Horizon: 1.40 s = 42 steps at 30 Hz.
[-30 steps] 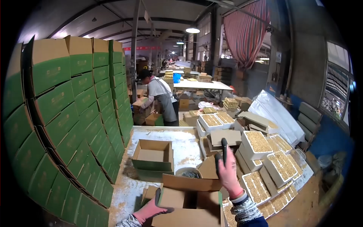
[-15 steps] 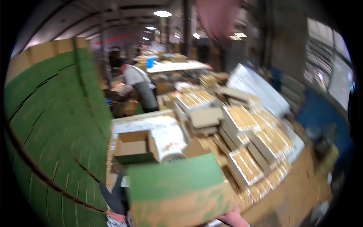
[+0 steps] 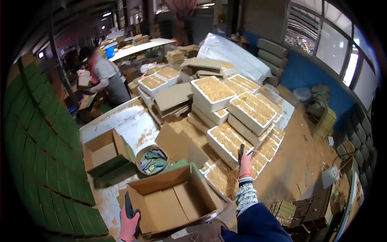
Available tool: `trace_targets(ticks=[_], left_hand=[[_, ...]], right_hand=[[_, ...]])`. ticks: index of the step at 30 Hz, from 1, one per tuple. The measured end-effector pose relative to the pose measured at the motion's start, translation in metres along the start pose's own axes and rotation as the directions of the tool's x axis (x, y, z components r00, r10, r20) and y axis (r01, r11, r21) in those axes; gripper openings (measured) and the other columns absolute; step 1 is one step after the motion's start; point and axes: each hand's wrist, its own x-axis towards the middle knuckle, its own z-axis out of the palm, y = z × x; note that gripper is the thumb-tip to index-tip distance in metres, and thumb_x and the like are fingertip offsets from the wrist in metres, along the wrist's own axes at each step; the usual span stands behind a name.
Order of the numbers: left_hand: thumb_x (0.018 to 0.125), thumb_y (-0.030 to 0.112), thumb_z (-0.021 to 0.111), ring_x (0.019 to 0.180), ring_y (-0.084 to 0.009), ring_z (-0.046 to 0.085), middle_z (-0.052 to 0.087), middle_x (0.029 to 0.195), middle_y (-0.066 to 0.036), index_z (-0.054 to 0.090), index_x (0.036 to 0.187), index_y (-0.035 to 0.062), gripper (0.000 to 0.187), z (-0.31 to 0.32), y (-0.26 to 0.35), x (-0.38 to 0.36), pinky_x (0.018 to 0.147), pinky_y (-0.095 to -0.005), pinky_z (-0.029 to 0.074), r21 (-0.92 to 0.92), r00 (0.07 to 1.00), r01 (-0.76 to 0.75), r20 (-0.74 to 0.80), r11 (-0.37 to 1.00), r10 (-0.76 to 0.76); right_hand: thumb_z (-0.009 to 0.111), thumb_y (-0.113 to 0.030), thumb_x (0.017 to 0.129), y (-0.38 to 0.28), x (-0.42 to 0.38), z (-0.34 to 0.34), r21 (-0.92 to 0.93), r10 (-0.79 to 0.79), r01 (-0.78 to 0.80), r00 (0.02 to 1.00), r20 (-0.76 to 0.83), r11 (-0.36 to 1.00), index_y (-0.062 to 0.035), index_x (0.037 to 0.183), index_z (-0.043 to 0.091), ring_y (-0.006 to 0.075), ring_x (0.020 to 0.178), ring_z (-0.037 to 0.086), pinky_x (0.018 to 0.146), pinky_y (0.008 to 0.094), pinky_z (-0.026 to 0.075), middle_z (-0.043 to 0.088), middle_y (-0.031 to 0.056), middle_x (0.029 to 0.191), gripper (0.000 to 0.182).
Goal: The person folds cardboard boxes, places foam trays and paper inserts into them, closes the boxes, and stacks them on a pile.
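Observation:
An open cardboard box (image 3: 171, 203), green on its outer side, stands in front of me with its bare inside facing up. My left hand (image 3: 130, 221), in a pink and black glove, grips its left wall near the front corner. My right hand (image 3: 245, 163), gloved alike, reaches forward with fingers apart and touches the near right end of a white foam tray (image 3: 227, 141). Fine tan pieces in rows fill that tray. More filled foam trays (image 3: 254, 111) are stacked behind it. Whether the right fingertips go under the tray's edge is hidden.
A second open box (image 3: 105, 151) and a round tub of small coloured packets (image 3: 153, 161) stand on the white table (image 3: 117, 121). Green cartons (image 3: 44, 161) form a wall at left. A co-worker (image 3: 107, 76) bends over boxes beyond. Cardboard sheets (image 3: 173, 97) lie among the trays.
The green box has turned from its outer side facing me to its opening facing up. My right hand has left it for the foam tray. My view has swung right.

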Motion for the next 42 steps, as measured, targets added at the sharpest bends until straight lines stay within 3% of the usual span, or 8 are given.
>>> trace_targets(ticks=[10, 16, 19, 31, 36, 40, 41, 42], left_hand=[[0.076, 0.002, 0.060, 0.119, -0.0177, 0.043, 0.048, 0.130, -0.015, 0.033, 0.136, -0.0028, 0.066, 0.003, -0.011, 0.003, 0.100, -0.0273, 0.033, -0.198, 0.988, -0.118, 0.071, 0.973, 0.134], [0.077, 0.002, 0.059, 0.121, -0.0179, 0.043, 0.046, 0.132, -0.018, 0.031, 0.137, -0.0023, 0.067, 0.002, -0.012, 0.004, 0.101, -0.0273, 0.031, -0.220, 0.987, -0.092, 0.108, 0.971, 0.118], [0.078, 0.002, 0.059, 0.122, -0.0183, 0.042, 0.045, 0.133, -0.018, 0.029, 0.138, -0.0021, 0.067, -0.003, -0.022, 0.003, 0.102, -0.0274, 0.031, -0.261, 0.984, -0.100, 0.119, 0.960, 0.135], [0.080, 0.008, 0.059, 0.119, -0.0212, 0.047, 0.048, 0.131, -0.018, 0.028, 0.139, 0.0004, 0.067, -0.002, -0.008, 0.003, 0.099, -0.0283, 0.035, -0.194, 0.973, -0.196, 0.081, 0.961, 0.215], [0.082, 0.014, 0.060, 0.113, -0.0358, 0.050, 0.051, 0.123, -0.021, 0.031, 0.139, 0.0075, 0.065, 0.011, -0.003, 0.010, 0.092, -0.0333, 0.042, 0.054, 0.983, -0.178, 0.058, 0.983, 0.175], [0.083, 0.016, 0.061, 0.110, -0.0309, 0.054, 0.055, 0.120, -0.021, 0.039, 0.133, 0.0034, 0.056, 0.034, -0.050, 0.031, 0.090, -0.0331, 0.043, -0.508, 0.976, -0.082, 0.134, 0.857, 0.173], [0.083, 0.017, 0.061, 0.111, -0.0265, 0.054, 0.055, 0.122, -0.019, 0.042, 0.131, 0.0009, 0.054, 0.020, -0.047, 0.022, 0.091, -0.0329, 0.043, 0.086, 0.929, -0.369, 0.055, 0.925, 0.366], [0.084, 0.016, 0.060, 0.112, -0.0256, 0.053, 0.055, 0.122, -0.019, 0.042, 0.130, 0.0004, 0.053, 0.030, -0.089, 0.030, 0.092, -0.0328, 0.042, -0.133, 0.952, -0.298, 0.038, 0.945, 0.305]], right_hand=[[0.064, -0.006, 0.082, 0.005, -0.032, 0.009, 0.756, -0.082, -0.078, 0.982, 0.172, 0.649, -0.0150, 0.145, -0.001, 0.0239, 0.104, 0.057, 0.093, 0.0336, 0.046, 0.049, 0.0173, 0.123, 0.091], [0.066, -0.015, 0.082, 0.023, -0.018, 0.024, 0.454, -0.161, 0.183, 0.983, -0.086, 0.872, -0.0020, 0.141, 0.021, 0.0216, 0.112, 0.048, 0.097, 0.0348, 0.038, 0.040, 0.0138, 0.134, 0.076], [0.070, -0.036, 0.077, -0.003, -0.029, -0.032, 0.237, 0.285, -0.415, 0.853, 0.436, 0.878, -0.0032, 0.122, 0.042, 0.0203, 0.088, 0.056, 0.072, 0.0352, 0.048, 0.056, 0.0123, 0.108, 0.063], [0.056, -0.014, 0.085, -0.069, -0.101, -0.106, 0.502, -0.295, 0.030, 0.839, 0.458, 0.864, 0.0043, 0.123, 0.046, 0.0190, 0.100, 0.054, 0.084, 0.0306, 0.045, 0.051, 0.0111, 0.120, 0.043], [0.050, -0.013, 0.084, -0.180, -0.170, -0.153, 0.201, -0.673, 0.804, 0.300, 0.676, 0.560, 0.0021, 0.107, 0.058, 0.0243, 0.099, 0.056, 0.086, 0.0320, 0.043, 0.057, 0.0166, 0.109, 0.028], [0.057, 0.005, 0.073, -0.207, -0.209, -0.120, 0.422, -0.547, 0.736, -0.085, 0.833, 0.529, -0.0076, 0.107, 0.061, 0.0296, 0.110, 0.053, 0.092, 0.0341, 0.041, 0.055, 0.0200, 0.118, 0.037], [0.059, 0.007, 0.072, -0.212, -0.215, -0.111, 0.466, -0.532, 0.777, -0.203, 0.822, 0.425, -0.0090, 0.107, 0.061, 0.0302, 0.112, 0.052, 0.093, 0.0349, 0.041, 0.054, 0.0204, 0.120, 0.039], [0.059, 0.002, 0.077, -0.217, -0.219, -0.102, 0.523, -0.547, 0.772, -0.279, 0.790, 0.362, -0.0074, 0.114, 0.058, 0.0256, 0.116, 0.050, 0.094, 0.0327, 0.040, 0.053, 0.0189, 0.123, 0.038]])
